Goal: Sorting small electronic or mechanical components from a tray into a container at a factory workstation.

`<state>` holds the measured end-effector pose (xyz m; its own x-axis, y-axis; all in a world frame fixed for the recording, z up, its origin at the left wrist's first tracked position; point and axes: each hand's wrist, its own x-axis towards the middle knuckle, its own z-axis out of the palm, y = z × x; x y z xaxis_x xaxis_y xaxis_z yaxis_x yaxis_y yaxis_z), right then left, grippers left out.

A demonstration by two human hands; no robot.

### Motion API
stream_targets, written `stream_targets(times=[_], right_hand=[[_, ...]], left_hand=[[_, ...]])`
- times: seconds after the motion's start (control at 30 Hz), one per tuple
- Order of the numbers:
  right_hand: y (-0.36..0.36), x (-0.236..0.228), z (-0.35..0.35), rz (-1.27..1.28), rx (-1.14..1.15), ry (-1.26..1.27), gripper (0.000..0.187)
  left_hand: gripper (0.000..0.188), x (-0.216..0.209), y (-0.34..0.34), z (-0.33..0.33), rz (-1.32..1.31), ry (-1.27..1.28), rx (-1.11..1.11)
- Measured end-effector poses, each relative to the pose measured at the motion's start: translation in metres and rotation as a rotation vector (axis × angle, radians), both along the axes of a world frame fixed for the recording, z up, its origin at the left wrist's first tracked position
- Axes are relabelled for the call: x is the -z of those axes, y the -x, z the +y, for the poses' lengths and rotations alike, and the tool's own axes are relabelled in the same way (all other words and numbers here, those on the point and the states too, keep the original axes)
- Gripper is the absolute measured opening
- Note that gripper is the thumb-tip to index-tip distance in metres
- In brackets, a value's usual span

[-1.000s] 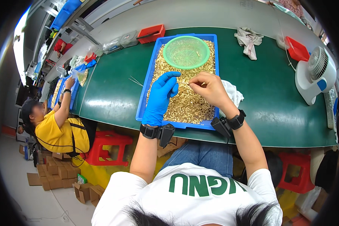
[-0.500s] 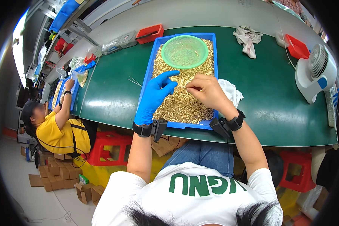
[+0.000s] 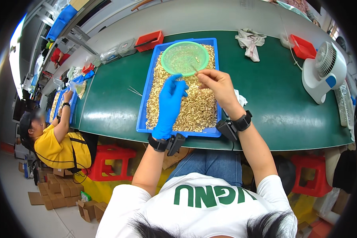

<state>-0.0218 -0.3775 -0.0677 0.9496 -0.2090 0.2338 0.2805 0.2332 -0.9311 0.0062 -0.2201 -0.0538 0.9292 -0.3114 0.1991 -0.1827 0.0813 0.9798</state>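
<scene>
We see the gloved left hand (image 3: 170, 97) over the left side of a blue tray (image 3: 143, 113), its fingers curled; we cannot tell whether its grip holds anything. The bare right hand (image 3: 219, 85) is beside it, its grip closed in a pinch on a thin stick (image 3: 194, 68), which points up and leftward in front of the green bowl (image 3: 174, 59). We find small brass-coloured pieces (image 3: 198, 113) heaped across the tray beneath both hands, and the bowl sits at the tray's far end. The tray rests on a green tabletop (image 3: 111, 93). Just left of it we see thin wires (image 3: 135, 91); beyond its far left corner, a red box (image 3: 149, 41); well to the right, a white fan (image 3: 325, 71).
</scene>
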Motion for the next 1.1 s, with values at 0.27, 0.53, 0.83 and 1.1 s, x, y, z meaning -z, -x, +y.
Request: stream_targets(times=[0.27, 0.53, 0.83, 1.1], right_hand=[[0.008, 0.0, -0.056, -0.103, 0.15, -0.319, 0.019], [0.046, -0.013, -0.057, -0.074, 0.206, -0.272, 0.018], [0.054, 0.001, -0.082, 0.156, 0.08, -0.159, 0.019], [0.064, 0.037, -0.077, 0.448, 0.124, -0.202, 0.023]], left_hand=[[0.023, 0.054, 0.086, -0.008, -0.807, -0.717, 0.297], [0.024, 0.066, 0.086, -0.008, -0.891, -0.636, 0.163], [0.027, 0.051, 0.072, 0.144, -0.984, -0.6, 0.475], [0.018, 0.027, 0.036, 0.29, -0.891, -0.889, 0.194]])
